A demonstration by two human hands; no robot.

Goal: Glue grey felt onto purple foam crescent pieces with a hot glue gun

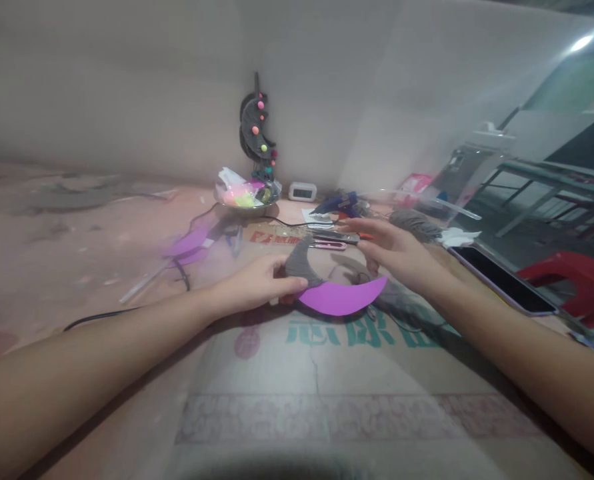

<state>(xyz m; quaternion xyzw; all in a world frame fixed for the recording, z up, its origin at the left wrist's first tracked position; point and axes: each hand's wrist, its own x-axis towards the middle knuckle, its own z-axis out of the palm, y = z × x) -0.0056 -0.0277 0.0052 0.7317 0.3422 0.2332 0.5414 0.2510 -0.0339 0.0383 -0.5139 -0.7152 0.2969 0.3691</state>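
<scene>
My left hand [264, 283] pinches a crescent-shaped cutout whose bare part [344, 298] is purple. Grey yarn [301, 263] is wound tightly around the cutout's left part, where my thumb and fingers press. Past the crescent's right tip, my right hand [391, 247] hovers with fingers stretched out and the thumb apart; I see nothing held in it. Beyond the crescent lie a pink-handled cutter [329, 245] and scissors [337, 236], close to the right fingertips. A ball of grey yarn [414, 225] rests behind my right hand.
Cardboard [357, 373] covers the table under my hands. A phone [504, 279] lies at the right. At the back are a glue gun [334, 205], a small digital clock [303, 192], a filled bowl [248, 200] and a grey decorated crescent [257, 130]. Another purple piece [189, 245] lies left.
</scene>
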